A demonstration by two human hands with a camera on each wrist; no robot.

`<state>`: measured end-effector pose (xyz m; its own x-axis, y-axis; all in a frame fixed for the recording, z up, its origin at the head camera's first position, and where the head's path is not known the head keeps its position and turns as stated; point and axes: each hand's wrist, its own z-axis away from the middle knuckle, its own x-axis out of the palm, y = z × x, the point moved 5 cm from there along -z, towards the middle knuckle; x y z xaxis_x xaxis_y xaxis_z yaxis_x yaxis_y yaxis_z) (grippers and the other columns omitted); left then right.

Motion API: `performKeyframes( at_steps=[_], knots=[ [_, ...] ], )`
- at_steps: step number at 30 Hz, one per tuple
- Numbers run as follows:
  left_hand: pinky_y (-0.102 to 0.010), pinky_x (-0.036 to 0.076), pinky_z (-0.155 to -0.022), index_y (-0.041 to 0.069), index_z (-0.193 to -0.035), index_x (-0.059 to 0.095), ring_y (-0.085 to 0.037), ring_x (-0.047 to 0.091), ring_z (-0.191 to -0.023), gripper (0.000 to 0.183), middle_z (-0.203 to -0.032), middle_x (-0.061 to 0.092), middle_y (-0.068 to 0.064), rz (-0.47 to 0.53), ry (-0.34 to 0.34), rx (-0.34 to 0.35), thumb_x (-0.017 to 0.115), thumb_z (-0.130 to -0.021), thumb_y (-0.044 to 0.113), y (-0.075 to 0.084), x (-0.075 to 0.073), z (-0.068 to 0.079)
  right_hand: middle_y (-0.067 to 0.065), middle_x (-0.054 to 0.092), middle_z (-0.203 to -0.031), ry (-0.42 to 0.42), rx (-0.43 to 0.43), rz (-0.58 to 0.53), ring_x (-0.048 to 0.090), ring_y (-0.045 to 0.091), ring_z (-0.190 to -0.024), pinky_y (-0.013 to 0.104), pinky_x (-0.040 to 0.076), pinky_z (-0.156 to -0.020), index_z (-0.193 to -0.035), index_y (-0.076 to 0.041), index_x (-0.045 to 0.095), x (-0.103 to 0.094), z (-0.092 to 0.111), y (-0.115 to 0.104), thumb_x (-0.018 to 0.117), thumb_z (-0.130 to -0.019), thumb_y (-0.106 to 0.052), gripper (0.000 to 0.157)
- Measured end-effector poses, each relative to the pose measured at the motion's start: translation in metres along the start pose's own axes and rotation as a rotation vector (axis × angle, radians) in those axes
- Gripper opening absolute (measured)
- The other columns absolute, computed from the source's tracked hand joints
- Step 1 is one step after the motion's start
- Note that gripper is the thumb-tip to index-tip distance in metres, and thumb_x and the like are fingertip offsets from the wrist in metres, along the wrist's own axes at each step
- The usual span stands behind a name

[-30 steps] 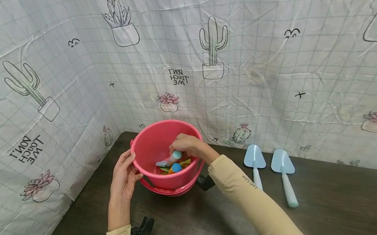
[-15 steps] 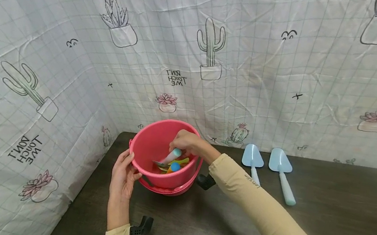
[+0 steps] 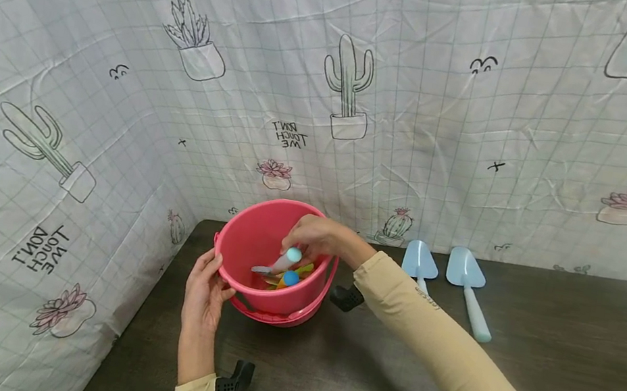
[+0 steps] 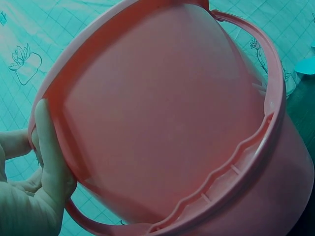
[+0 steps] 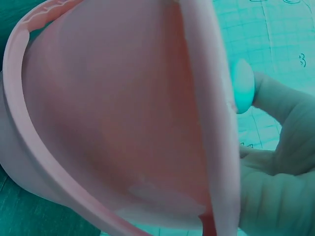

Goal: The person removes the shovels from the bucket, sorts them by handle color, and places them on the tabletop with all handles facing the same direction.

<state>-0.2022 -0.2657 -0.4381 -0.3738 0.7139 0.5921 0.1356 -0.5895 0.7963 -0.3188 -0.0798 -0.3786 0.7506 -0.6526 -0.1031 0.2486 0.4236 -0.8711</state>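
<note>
A pink bucket [image 3: 272,298] stands tilted toward me on the dark table. My left hand [image 3: 207,285] grips its left rim; in the left wrist view the thumb lies along the outer wall. Inside the bucket, my right hand [image 3: 313,235] holds a small hand tool [image 3: 286,259] with a whitish handle and pale blue end. Its grey-blue flat part points left and its exact kind is unclear. Below it lie an orange handle with a blue end [image 3: 289,279] and yellow-green pieces [image 3: 306,269]. In the right wrist view the rim hides most of the right fingers.
Two pale blue trowels [image 3: 421,260] [image 3: 466,269] lie on the table [image 3: 561,344] right of the bucket; the right forearm covers part of the nearer one's handle. A cactus-print cloth [image 3: 421,137] hangs behind and to the left. The bucket's handle [image 3: 269,318] hangs at its front.
The tool in my right hand has shifted slightly within the bucket, its flat part moving a little left. My left hand keeps its hold on the rim.
</note>
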Motion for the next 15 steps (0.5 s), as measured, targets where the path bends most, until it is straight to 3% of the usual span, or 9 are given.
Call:
performKeyframes(
  at_steps=[6, 10, 15],
  knots=[
    [-0.023, 0.059, -0.051, 0.000, -0.140, 0.049, -0.014, 0.066, -0.069, 0.032, -0.107, 0.068, -0.012, -0.006, 0.009, -0.009, 0.051, -0.109, 0.009, 0.000, -0.002, 0.000, 0.011, 0.065, -0.087, -0.046, -0.006, -0.083, 0.058, 0.020, -0.076, 0.026, 0.051, -0.061, -0.087, 0.001, 0.072, -0.002, 0.004, -0.001, 0.066, -0.091, -0.004, 0.008],
    [-0.023, 0.059, -0.051, 0.002, -0.137, 0.051, -0.015, 0.066, -0.070, 0.029, -0.106, 0.068, -0.011, 0.000, 0.012, -0.012, 0.052, -0.109, 0.009, 0.000, -0.003, -0.001, 0.010, 0.067, -0.088, -0.058, -0.026, -0.127, 0.060, 0.021, -0.078, 0.027, 0.049, -0.062, -0.096, 0.003, 0.071, -0.005, 0.008, -0.003, 0.063, -0.093, -0.005, 0.012],
    [-0.023, 0.059, -0.051, 0.002, -0.137, 0.052, -0.016, 0.066, -0.069, 0.029, -0.106, 0.069, -0.012, 0.013, 0.006, -0.008, 0.054, -0.108, 0.010, -0.002, -0.005, 0.000, 0.007, 0.064, -0.084, -0.054, -0.063, -0.121, 0.053, 0.018, -0.074, 0.028, 0.048, -0.062, -0.112, 0.009, 0.068, -0.009, 0.015, -0.001, 0.062, -0.093, -0.004, 0.024]
  ],
)
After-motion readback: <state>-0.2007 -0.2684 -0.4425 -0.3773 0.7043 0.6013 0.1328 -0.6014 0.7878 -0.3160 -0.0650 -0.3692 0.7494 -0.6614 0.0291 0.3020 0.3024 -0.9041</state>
